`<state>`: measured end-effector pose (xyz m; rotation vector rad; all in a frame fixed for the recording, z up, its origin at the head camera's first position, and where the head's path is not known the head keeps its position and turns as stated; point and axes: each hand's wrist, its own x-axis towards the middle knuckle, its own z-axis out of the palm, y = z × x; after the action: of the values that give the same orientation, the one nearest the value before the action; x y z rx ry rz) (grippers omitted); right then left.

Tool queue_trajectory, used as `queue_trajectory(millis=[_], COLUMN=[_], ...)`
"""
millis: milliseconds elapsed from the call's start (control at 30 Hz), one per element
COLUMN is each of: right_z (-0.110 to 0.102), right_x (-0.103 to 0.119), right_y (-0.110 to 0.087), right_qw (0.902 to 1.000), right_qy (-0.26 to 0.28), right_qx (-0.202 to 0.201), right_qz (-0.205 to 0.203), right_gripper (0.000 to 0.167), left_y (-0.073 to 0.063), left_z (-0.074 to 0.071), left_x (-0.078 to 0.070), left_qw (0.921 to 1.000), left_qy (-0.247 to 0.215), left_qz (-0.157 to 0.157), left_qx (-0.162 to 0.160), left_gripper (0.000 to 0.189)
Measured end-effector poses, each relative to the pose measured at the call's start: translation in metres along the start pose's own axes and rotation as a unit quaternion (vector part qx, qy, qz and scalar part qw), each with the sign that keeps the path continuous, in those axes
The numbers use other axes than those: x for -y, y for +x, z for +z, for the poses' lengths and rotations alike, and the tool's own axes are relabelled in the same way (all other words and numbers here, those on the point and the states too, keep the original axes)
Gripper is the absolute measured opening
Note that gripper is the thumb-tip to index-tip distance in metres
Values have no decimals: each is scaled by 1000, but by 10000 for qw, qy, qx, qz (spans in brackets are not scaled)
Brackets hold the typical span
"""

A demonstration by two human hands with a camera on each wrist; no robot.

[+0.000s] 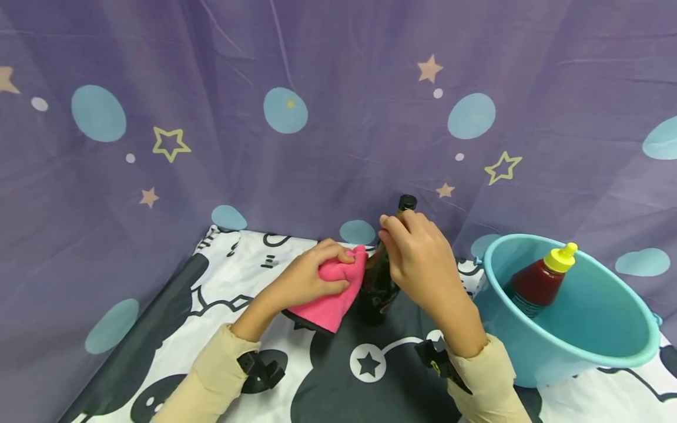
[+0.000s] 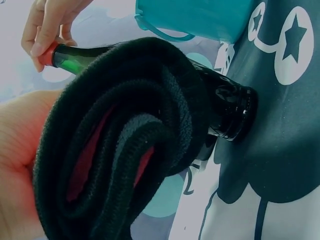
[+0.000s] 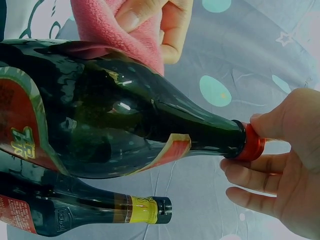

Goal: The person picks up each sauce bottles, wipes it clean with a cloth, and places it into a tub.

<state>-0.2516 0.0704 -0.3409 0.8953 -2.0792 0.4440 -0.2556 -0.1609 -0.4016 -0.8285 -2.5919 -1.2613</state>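
My left hand (image 1: 304, 276) grips a bunched pink cloth (image 1: 328, 305) with a dark edge. The cloth lies against the side of a dark green glass bottle (image 3: 130, 115), which stands upright. In the right wrist view, my right hand (image 3: 290, 160) pinches the bottle's red cap (image 3: 254, 142) between thumb and fingers. A second dark bottle (image 3: 80, 205), with a yellow neck band and black cap, stands close behind the first. In the left wrist view, the folded cloth (image 2: 125, 100) hides much of the first bottle.
A light blue bucket (image 1: 560, 352) stands to the right of my right hand. Inside it leans a red sauce bottle (image 1: 534, 285) with a yellow nozzle cap. A purple patterned curtain (image 1: 338, 164) hangs behind, and a black-and-white printed cloth (image 1: 412, 393) covers the surface.
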Motion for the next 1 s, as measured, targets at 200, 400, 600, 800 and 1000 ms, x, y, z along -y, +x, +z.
queue_trajectory(millis=[200,400,600,800,1000], right_z=[1,2,0,-1,1], right_x=[-1,1,0,-1,-1], right_y=[-3,-12,-11,-3,-1], right_qw=[10000,9999,10000,9999,9999], right_qy=[-16,-18,-48,-64,-69], right_qx=[36,116,23,-17,-64], right_qz=[47,98,-10,-91,-85], right_gripper=[18,18,18,17,17], left_y=[0,-8,-7,-2,-1], left_z=[4,15,20,21,23], left_x=[3,7,8,10,15], left_qw=[10000,9995,9982,9958,9943], left_qy=[27,155,526,808,926], left_qz=[-89,-246,-271,-405,-494], left_qx=[14,94,88,110,165], left_gripper=[27,26,25,25,27])
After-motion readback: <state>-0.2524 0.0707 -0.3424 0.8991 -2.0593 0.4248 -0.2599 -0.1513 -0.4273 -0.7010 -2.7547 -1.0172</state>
